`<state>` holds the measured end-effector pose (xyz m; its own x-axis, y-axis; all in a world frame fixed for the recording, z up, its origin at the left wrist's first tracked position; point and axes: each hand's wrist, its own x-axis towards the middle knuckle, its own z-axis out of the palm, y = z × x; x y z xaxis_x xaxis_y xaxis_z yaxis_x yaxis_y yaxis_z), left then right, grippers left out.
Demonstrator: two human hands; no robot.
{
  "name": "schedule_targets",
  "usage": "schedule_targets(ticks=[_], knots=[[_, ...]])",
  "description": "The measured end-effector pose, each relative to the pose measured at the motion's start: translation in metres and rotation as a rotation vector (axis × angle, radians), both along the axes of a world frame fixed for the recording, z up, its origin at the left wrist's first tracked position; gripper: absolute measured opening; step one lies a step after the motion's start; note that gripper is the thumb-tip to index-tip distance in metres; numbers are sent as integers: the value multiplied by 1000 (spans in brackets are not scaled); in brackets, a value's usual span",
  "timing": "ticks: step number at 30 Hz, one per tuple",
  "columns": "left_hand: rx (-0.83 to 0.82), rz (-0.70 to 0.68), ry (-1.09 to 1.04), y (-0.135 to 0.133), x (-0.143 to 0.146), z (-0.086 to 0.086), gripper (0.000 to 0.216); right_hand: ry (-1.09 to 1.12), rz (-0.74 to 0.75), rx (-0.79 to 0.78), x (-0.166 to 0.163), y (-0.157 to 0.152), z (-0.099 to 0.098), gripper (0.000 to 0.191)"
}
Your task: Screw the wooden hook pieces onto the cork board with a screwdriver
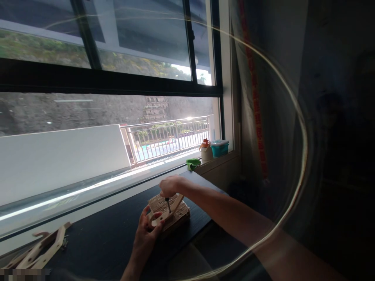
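Observation:
My right hand (pixel 172 186) is closed around the top of a screwdriver (pixel 168 204), which stands nearly upright with its tip down on a pale wooden piece (pixel 176 204). The handle is mostly hidden inside my fist. My left hand (pixel 147 229) grips the near, curved end of that piece between thumb and fingers. A dark hole shows in the wood near my thumb. Beneath it lies a rough, layered tan block (pixel 184 214), its surface worn and pitted.
On the dark tabletop (pixel 99 234), several wooden frame pieces (pixel 43 249) lie at left beside small screws (pixel 65 242). A green cloth (pixel 193 164), a bottle with an orange lid (pixel 206 150) and a teal box (pixel 219 148) sit along the window ledge.

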<state>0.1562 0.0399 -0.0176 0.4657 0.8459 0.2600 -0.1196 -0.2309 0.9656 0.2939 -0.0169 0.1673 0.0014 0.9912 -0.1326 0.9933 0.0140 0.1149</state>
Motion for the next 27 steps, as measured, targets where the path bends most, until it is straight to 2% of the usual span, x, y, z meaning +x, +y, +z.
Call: schedule_targets(ticks=[3, 7, 13, 15, 18, 20, 22, 24, 27], knots=[[-5, 6, -12, 4, 1, -4, 89, -13, 0, -78, 1, 3, 8, 30], [30, 27, 5, 2, 1, -3, 87, -32, 69, -90, -1, 2, 15, 26], [136, 67, 62, -7, 1, 2, 84, -32, 134, -49, -4, -3, 11, 28], [287, 156, 91, -9, 0, 2, 74, -31, 124, -38, -2, -2, 7, 26], [738, 336, 169, -12, -2, 3, 49, -36, 87, -21, 1, 1, 1, 28], [1034, 373, 238, -15, -3, 4, 36, -38, 62, -10, 2, 2, -1, 29], [1244, 359, 319, -19, -4, 5, 31, -41, 43, -9, 2, 3, -1, 28], [1362, 333, 416, -22, -3, 7, 32, -46, 33, -18, 2, 3, 2, 28], [1414, 325, 510, -24, -2, 8, 32, -49, 67, -31, 1, 1, 9, 25]])
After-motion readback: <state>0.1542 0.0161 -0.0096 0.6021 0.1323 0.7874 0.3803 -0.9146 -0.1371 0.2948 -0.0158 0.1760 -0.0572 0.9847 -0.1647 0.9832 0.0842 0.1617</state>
